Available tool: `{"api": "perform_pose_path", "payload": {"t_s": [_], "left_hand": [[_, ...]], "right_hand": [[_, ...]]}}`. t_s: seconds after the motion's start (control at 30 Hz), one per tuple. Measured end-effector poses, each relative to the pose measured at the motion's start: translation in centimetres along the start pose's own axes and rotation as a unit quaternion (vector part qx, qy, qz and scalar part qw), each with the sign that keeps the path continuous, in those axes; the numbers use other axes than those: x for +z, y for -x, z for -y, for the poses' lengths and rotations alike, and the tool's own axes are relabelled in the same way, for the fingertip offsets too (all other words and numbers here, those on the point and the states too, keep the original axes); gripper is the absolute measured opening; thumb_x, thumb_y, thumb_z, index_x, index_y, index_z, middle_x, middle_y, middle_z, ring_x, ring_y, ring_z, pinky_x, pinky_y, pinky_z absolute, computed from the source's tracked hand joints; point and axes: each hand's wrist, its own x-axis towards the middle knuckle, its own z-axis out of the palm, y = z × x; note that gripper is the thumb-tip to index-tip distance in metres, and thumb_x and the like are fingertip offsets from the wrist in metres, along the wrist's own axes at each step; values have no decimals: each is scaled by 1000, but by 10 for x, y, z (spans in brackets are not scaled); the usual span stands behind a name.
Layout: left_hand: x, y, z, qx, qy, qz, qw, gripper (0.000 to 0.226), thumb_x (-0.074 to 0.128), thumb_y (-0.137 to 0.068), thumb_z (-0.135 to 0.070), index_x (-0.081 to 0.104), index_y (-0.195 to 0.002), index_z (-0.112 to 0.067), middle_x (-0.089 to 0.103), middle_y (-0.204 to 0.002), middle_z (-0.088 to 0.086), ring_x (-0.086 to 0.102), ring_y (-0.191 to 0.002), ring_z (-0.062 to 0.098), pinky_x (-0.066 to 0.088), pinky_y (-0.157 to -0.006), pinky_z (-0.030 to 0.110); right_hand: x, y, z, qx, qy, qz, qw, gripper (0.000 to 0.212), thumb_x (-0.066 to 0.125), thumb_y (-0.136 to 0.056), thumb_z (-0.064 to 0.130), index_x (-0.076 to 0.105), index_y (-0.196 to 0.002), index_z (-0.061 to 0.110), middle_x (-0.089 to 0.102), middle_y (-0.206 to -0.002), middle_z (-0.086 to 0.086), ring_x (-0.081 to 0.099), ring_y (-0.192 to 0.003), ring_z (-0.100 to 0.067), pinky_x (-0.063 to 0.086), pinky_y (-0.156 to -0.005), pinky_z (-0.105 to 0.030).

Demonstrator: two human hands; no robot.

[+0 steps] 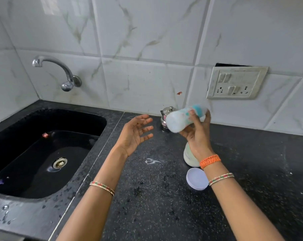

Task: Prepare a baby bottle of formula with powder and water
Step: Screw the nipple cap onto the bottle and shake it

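My right hand (197, 134) grips a baby bottle (178, 121) with white milky liquid and a teal cap; it lies nearly sideways above the black counter, base to the left, and looks motion-blurred. My left hand (136, 134) hovers open beside it, palm turned toward the bottle, touching nothing. Under my right wrist stands a white formula container (189, 156), partly hidden. Its pale round lid (197, 178) lies flat on the counter in front of it. A small smear of white powder (151, 161) marks the counter between my arms.
A black sink (43, 153) with a steel drain fills the left, a chrome tap (60, 72) on the wall above it. A small steel pot (166, 117) stands by the wall behind the bottle. A switch-and-socket plate (234, 82) is on the tiles at right. The counter is wet near the sink.
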Motion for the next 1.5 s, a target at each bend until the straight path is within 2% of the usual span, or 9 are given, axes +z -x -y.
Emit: {"api": "perform_pose_path", "payload": {"t_s": [0.13, 0.3, 0.4, 0.57, 0.73, 0.83, 1.1, 1.23, 1.5], "left_hand": [[-3, 0, -4, 13, 4, 13, 1000, 20, 46, -90, -16, 62, -103, -16, 68, -97, -2, 64, -80, 16, 54, -71, 34], [-10, 1, -5, 30, 22, 10, 999, 21, 45, -91, -16, 62, -104, -15, 68, -95, -2, 64, -79, 16, 55, -68, 32], [-4, -2, -3, 21, 8, 8, 1000, 21, 44, -91, -16, 62, -103, -16, 68, -95, -2, 63, -80, 17, 55, -68, 33], [-2, -1, 1, 22, 3, 22, 1000, 20, 46, -90, -15, 63, -100, -18, 69, -93, -3, 63, -79, 17, 56, -68, 33], [-1, -1, -1, 44, -9, 14, 999, 18, 45, -91, -14, 61, -100, -16, 66, -96, 1, 61, -80, 19, 54, -69, 35], [-3, -2, -5, 61, -10, 13, 998, 18, 47, -89, -15, 62, -99, -17, 68, -96, -1, 64, -77, 15, 55, -68, 33], [3, -8, 0, 66, -15, -37, 997, 18, 45, -89, -13, 63, -92, -14, 68, -86, 3, 61, -78, 21, 51, -66, 36], [1, -9, 6, 8, -11, -18, 1000, 37, 40, -94, -25, 55, -117, 1, 59, -108, 21, 56, -96, 34, 47, -87, 49], [-8, -2, 15, -61, -49, 14, 997, 35, 36, -97, -30, 61, -115, -13, 66, -100, 7, 62, -87, 20, 56, -72, 37]], "right_hand": [[1, 6, 13, -2, 251, 167, 953, 78, 80, -66, 14, 44, -129, 43, 65, -109, -14, 70, -83, -21, 53, -51, -30], [8, 3, 27, -117, 139, 2, 983, 75, 72, -78, 3, 33, -134, 34, 62, -113, -16, 68, -89, -22, 58, -66, -40], [9, 5, 26, -72, 285, 189, 937, 79, 76, -72, -1, 40, -129, 39, 62, -116, -20, 68, -87, -23, 57, -62, -34], [30, -7, 36, -196, 51, -33, 979, 78, 70, -81, 10, 21, -138, 32, 57, -116, -6, 68, -90, -14, 59, -67, -42], [36, -10, 32, -180, 259, 128, 940, 90, 76, -72, 10, 21, -136, 39, 46, -132, -20, 61, -99, -20, 58, -71, -34], [38, -16, 28, -248, 138, -13, 959, 81, 69, -78, 19, 18, -140, 32, 47, -127, -8, 63, -99, -16, 59, -70, -45], [54, 9, -3, -315, 252, 67, 912, 78, 69, -81, 14, 21, -141, 23, 50, -121, 20, 61, -95, -7, 56, -78, -32], [64, 21, -7, -295, 437, 248, 813, 80, 74, -73, 25, 30, -138, 36, 49, -116, 34, 58, -95, 5, 53, -78, -23], [64, 9, -4, -385, 521, 133, 750, 84, 72, -75, 20, 24, -142, 33, 51, -130, 8, 62, -99, -19, 57, -73, -36]]}}
